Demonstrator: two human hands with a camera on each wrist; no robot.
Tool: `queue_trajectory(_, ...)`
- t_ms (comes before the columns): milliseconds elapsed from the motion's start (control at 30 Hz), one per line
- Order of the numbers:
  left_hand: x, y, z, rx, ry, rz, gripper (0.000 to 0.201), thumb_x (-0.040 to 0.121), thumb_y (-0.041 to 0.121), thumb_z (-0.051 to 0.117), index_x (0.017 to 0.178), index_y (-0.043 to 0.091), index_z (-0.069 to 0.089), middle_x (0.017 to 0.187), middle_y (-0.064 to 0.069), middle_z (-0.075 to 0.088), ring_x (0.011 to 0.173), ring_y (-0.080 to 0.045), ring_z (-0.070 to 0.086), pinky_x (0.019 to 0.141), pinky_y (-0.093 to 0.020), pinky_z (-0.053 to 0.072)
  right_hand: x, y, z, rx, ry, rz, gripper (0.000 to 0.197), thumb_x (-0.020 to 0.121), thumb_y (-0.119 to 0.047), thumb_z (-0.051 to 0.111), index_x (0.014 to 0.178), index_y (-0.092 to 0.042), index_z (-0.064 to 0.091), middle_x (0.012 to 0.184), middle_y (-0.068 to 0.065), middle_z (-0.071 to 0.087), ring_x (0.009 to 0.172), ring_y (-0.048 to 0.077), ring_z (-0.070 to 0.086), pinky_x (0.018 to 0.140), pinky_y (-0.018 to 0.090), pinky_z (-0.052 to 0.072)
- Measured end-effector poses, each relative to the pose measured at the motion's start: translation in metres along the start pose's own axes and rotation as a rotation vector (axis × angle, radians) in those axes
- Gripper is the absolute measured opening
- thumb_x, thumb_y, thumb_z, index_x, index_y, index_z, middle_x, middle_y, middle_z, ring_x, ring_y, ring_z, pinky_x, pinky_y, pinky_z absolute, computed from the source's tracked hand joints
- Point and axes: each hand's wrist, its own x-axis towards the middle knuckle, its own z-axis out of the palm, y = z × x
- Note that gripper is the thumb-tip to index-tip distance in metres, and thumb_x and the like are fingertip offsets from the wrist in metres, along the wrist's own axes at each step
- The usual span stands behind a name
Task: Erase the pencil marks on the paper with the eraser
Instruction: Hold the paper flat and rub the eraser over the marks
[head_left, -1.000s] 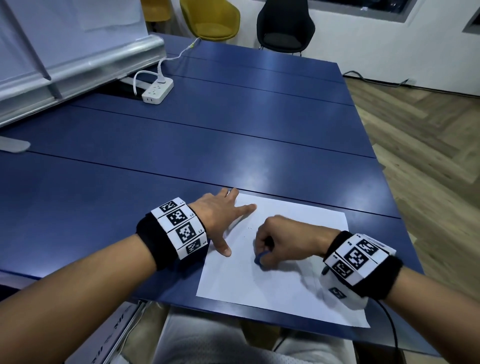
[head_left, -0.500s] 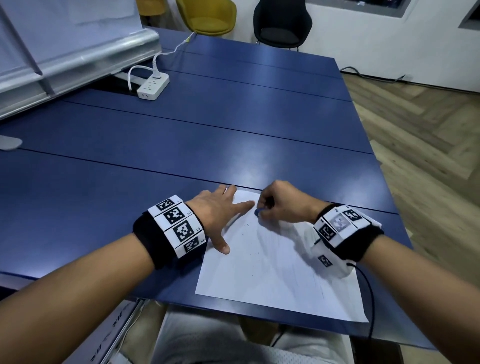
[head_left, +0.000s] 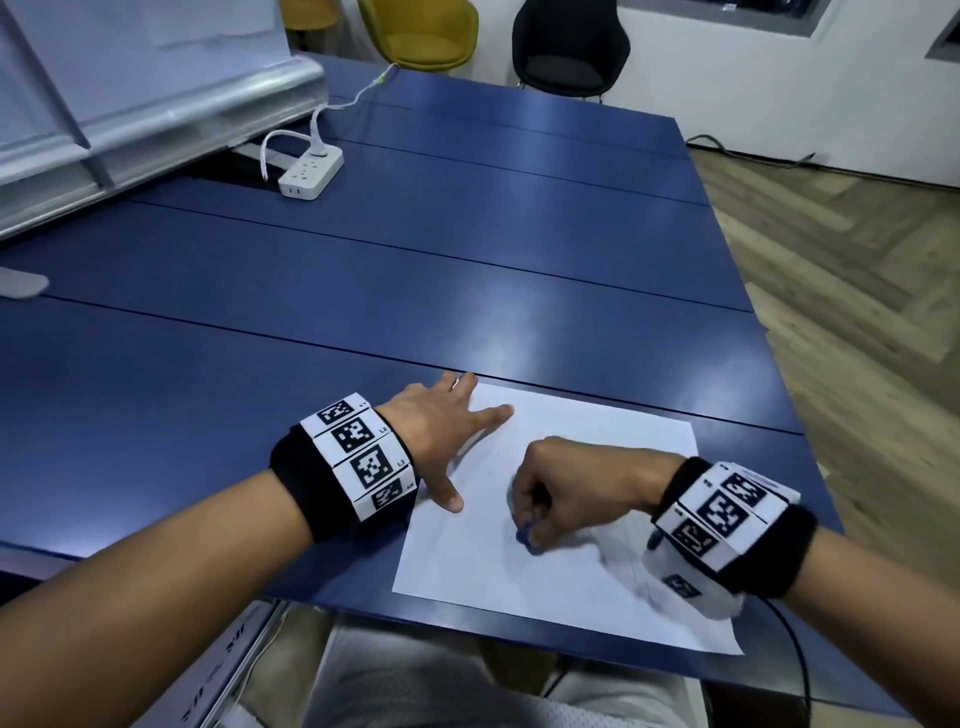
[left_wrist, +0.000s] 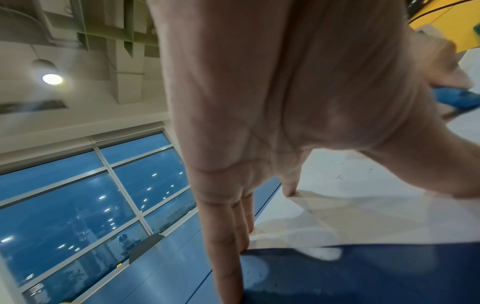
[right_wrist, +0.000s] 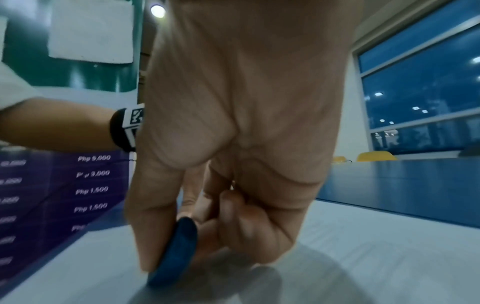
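The right hand (head_left: 566, 488) pinches the blue eraser (head_left: 523, 534) in its grip, pressing it on the middle of the white paper (head_left: 597, 457). The left hand (head_left: 441, 431), fingers spread flat and grasping nothing, holds down the paper's far left corner on the blue surface (head_left: 415, 291).

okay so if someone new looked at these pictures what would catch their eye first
Probably the white sheet of paper at the near edge of the blue table. On it, the right hand pinches a blue eraser against the sheet, while the left hand presses flat on the paper's left edge.
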Motion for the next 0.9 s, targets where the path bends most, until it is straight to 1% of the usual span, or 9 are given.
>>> queue_trajectory(67,0.000,0.000,0.000,-0.008,-0.001,0.004,0.124,0.070,0.060,0.079,0.156,0.038,-0.006,0.144,-0.010,0.022,0.134,-0.027,0.023,0.076,-0.034,0.032,0.005,0.001,-0.009,-0.010,0.009,0.013,0.007,0.073,-0.014,0.078,0.080,-0.013,0.077,0.075,-0.014,0.074,0.061,-0.007,0.061,0.067,0.022,0.055)
queue_trajectory(133,-0.001,0.000,0.000,-0.011,0.003,0.008,0.123,0.069,0.060,0.080,0.156,0.038,-0.005,0.142,-0.011,0.024,0.132,-0.027,0.024,0.075,-0.034,0.033,0.016,0.007,-0.027,0.013,0.152,0.039,0.006,0.075,-0.013,0.075,0.080,-0.012,0.077,0.068,-0.015,0.072,0.060,-0.007,0.062,0.062,0.019,0.051)
queue_trajectory(267,-0.002,0.000,-0.002,-0.010,0.018,0.017,0.124,0.067,0.061,0.080,0.155,0.040,-0.005,0.132,-0.009,0.029,0.126,-0.025,0.028,0.071,-0.035,0.035,0.031,0.019,-0.045,0.013,0.442,0.087,0.006,0.079,-0.013,0.071,0.079,-0.011,0.076,0.075,0.000,0.073,0.067,0.011,0.061,0.065,0.029,0.052)
queue_trajectory(333,-0.002,0.000,-0.002,-0.013,0.023,0.017,0.123,0.067,0.061,0.081,0.155,0.040,-0.002,0.131,-0.008,0.029,0.125,-0.025,0.029,0.071,-0.035,0.034,0.027,0.015,-0.035,0.027,0.426,0.081,0.005,0.078,-0.011,0.070,0.078,-0.011,0.075,0.078,-0.002,0.074,0.069,0.010,0.063,0.065,0.026,0.053)
queue_trajectory(467,-0.002,0.000,-0.001,-0.012,0.019,0.004,0.124,0.066,0.061,0.081,0.156,0.035,-0.001,0.138,-0.008,0.025,0.129,-0.024,0.027,0.073,-0.035,0.032,0.018,0.009,-0.019,0.017,0.215,0.029,0.004,0.077,-0.014,0.073,0.074,-0.014,0.074,0.066,-0.013,0.069,0.057,-0.005,0.059,0.057,0.012,0.045)
queue_trajectory(600,-0.003,0.000,-0.001,-0.017,0.028,0.015,0.123,0.065,0.060,0.082,0.155,0.031,0.005,0.136,-0.007,0.027,0.128,-0.023,0.028,0.071,-0.035,0.032,0.026,0.026,-0.036,0.066,0.471,0.076,0.016,0.082,-0.021,0.074,0.067,-0.019,0.067,0.066,-0.006,0.065,0.055,0.001,0.052,0.056,0.016,0.042)
queue_trajectory(667,-0.003,0.000,-0.001,-0.017,0.027,0.012,0.122,0.065,0.060,0.082,0.155,0.031,0.005,0.135,-0.006,0.027,0.127,-0.023,0.028,0.072,-0.034,0.032,0.023,0.022,-0.028,0.075,0.450,0.056,0.010,0.082,-0.019,0.072,0.072,-0.015,0.070,0.069,-0.002,0.069,0.057,0.003,0.053,0.057,0.018,0.044)
queue_trajectory(800,-0.001,0.000,0.000,-0.010,0.015,0.003,0.126,0.066,0.060,0.081,0.157,0.032,-0.002,0.142,-0.008,0.024,0.131,-0.024,0.025,0.076,-0.034,0.033,0.017,0.007,-0.013,-0.011,0.199,-0.009,0.006,0.078,-0.018,0.072,0.081,-0.013,0.075,0.075,-0.006,0.074,0.062,0.003,0.061,0.062,0.020,0.051)
queue_trajectory(900,-0.001,0.000,0.000,-0.013,0.012,0.009,0.125,0.066,0.060,0.081,0.157,0.033,-0.001,0.140,-0.009,0.025,0.131,-0.025,0.025,0.074,-0.035,0.034,0.027,0.016,-0.030,-0.011,0.367,0.042,0.006,0.080,-0.016,0.071,0.081,-0.012,0.075,0.074,-0.003,0.072,0.056,0.000,0.055,0.057,0.016,0.043)
